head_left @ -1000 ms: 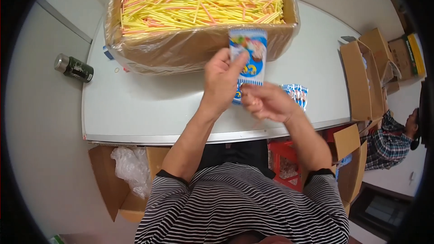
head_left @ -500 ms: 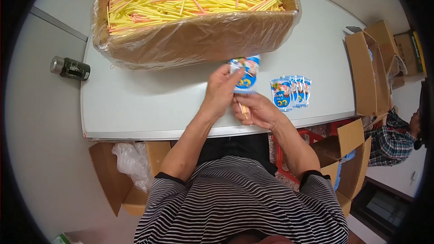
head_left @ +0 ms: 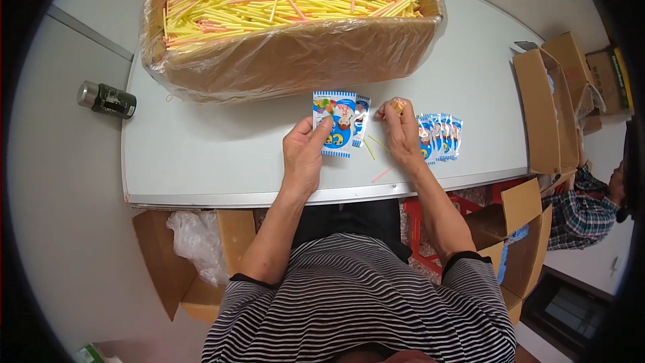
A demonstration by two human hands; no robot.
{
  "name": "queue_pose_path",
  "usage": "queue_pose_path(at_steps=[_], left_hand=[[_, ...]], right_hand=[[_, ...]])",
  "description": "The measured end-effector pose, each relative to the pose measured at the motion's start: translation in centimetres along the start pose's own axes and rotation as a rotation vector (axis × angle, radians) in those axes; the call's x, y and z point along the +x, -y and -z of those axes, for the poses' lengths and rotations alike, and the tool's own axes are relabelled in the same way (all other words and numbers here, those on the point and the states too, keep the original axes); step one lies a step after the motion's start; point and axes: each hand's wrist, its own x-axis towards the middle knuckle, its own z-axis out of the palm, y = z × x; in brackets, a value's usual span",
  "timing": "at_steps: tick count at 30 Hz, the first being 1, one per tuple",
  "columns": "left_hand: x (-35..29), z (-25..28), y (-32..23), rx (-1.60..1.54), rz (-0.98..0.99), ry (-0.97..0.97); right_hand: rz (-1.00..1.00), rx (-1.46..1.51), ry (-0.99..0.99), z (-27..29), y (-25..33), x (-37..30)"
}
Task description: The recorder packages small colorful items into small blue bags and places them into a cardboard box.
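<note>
Lowering packet (head_left: 336, 124) to table (head_left: 201, 154) | left hand (head_left: 304, 154) pressing | right hand (head_left: 402, 133) parted

Left hand (head_left: 304, 154) presses blue packets (head_left: 338, 123) on the table (head_left: 201, 154); right hand (head_left: 402, 131) pinches straws (head_left: 398, 104).
</note>
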Motion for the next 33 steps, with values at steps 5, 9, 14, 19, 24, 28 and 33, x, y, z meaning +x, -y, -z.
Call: queue_pose_path(at_steps=[5, 9, 14, 19, 24, 28, 33], left_hand=[[0.1, 0.4, 0.2, 0.023, -0.006, -0.017], [-0.1, 0.0, 0.5, 0.078, -0.011, 0.02], [0.3, 0.3, 0.8, 0.124, -0.017, 0.044], [-0.2, 0.0, 0.8, 0.28, 0.014, 0.108], [-0.5, 0.2, 1.0, 0.541, -0.06, 0.148], [-1.3, -0.3, 1.3, 0.462, -0.087, 0.146], [-1.4, 0.3, 2.2, 0.646, -0.383, 0.296]], right_hand=[[-0.054, 0.045, 0.058, -0.3, 1.3, -0.5], [-0.004, 0.169, 0.012, 0.2, 1.2, -0.1], [-0.059, 0.492, -0.05, 0.7, 2.6, 0.4], [-0.053, 0.855, -0.048, 0.9, 4.4, 0.6], [-0.025, 0.95, -0.05, 0.9, 7.0, 1.1], [0.026, 0.973, -0.014, 0.8, 8.6, 1.1], [0.083, 0.991, 0.016, 0.0, 10.3, 0.9]])
